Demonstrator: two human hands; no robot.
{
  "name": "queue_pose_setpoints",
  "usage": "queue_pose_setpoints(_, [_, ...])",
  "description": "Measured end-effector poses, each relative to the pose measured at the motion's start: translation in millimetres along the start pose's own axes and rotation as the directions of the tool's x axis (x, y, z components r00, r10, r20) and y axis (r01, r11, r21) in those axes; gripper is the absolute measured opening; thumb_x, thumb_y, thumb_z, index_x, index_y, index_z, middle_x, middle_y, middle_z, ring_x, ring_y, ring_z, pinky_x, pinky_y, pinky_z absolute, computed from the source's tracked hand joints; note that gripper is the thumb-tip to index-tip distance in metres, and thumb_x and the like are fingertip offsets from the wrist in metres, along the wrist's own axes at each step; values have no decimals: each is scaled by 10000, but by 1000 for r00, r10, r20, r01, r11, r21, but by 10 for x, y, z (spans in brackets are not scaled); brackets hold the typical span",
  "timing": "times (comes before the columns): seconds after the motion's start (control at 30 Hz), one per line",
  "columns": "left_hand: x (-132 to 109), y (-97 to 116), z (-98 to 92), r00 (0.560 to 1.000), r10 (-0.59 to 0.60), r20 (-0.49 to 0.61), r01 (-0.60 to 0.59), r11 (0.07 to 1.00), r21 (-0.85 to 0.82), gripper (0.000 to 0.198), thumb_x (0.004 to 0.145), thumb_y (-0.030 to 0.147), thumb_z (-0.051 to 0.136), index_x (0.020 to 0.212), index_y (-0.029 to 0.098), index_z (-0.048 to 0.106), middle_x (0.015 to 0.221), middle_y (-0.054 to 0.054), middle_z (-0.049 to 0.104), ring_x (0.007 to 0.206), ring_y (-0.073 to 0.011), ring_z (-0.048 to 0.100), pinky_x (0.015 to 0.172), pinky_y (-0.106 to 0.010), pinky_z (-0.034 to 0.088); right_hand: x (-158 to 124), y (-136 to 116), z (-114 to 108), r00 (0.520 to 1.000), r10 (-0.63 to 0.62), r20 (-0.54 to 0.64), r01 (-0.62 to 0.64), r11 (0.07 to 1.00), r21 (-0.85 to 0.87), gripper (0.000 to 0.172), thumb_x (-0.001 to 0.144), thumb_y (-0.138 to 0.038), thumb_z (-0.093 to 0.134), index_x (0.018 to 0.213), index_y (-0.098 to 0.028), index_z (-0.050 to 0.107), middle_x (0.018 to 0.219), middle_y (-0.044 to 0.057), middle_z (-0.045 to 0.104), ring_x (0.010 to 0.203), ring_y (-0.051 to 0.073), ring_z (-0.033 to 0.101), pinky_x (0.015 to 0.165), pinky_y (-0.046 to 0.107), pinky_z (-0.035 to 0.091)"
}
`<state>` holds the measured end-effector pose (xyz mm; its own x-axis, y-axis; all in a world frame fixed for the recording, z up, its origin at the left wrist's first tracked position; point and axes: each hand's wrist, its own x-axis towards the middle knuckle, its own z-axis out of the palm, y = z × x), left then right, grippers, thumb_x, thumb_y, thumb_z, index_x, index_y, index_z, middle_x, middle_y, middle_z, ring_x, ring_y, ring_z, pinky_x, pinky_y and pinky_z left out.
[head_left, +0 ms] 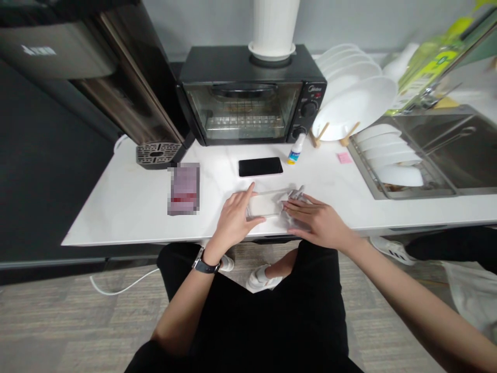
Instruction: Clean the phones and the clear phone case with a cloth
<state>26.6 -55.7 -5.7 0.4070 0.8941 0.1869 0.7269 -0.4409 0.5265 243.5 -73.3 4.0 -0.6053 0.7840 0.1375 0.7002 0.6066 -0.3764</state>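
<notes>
A clear phone case (266, 204) lies flat on the white counter near its front edge. My left hand (234, 215) grips its left end, the thumb along the near side and the fingers at the far side. Under the fingers of my right hand (316, 220) is a crumpled grey cloth (297, 194), pressed against the right end of the case. The palm side of that hand is hidden. Just beyond the case rests a black phone (260, 167), and right of it stands a small spray bottle (295, 150) with a blue and yellow label.
A toaster oven (248, 111) stands at the back with a white pot (275, 26) on top. Left are a drink dispenser (155, 153) and a blurred-out purple packet (184, 189). Plates (353, 109), a pink note (344, 157) and a sink (446, 194) are right.
</notes>
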Motion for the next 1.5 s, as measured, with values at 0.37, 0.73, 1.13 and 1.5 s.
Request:
queue_pose_setpoints(0.37, [-19,-8,-26,999,-2,35,0,999,38,741,623,252,544,1197,223,77,1106,-22,377,1000,-189,323,858,-296,252,456,-228,234,997,-80,14,79,994,77,448,686,-371,407,1104,-247,301,1138,-17,341,1062,138,259,916,374,106])
queue_pose_setpoints(0.73, [-9,-8,22,1000,17,-13,-17,1000,16,729,618,322,534,1189,274,84,1099,12,398,1004,-196,335,851,-337,274,-43,-48,-2,998,-40,46,42,998,-46,454,691,-417,374,1110,-254,309,1093,-13,409,1064,143,254,933,350,128])
queue_pose_setpoints(1.13, [-13,-40,7,1000,9,-2,-9,1000,17,783,607,336,548,1202,225,51,1085,-30,402,987,-208,335,847,-320,271,392,-49,139,977,-184,106,196,973,-122,491,731,-435,270,1163,-212,202,1180,3,276,1086,136,202,935,358,61])
queue_pose_setpoints(1.5, [-12,-67,20,1000,-9,-13,8,999,-47,805,609,345,544,1191,291,-9,1084,24,407,1001,-193,321,852,-315,260,96,-115,19,981,-112,156,125,989,-75,472,708,-432,326,1141,-262,247,1153,-33,322,1077,128,224,941,327,118])
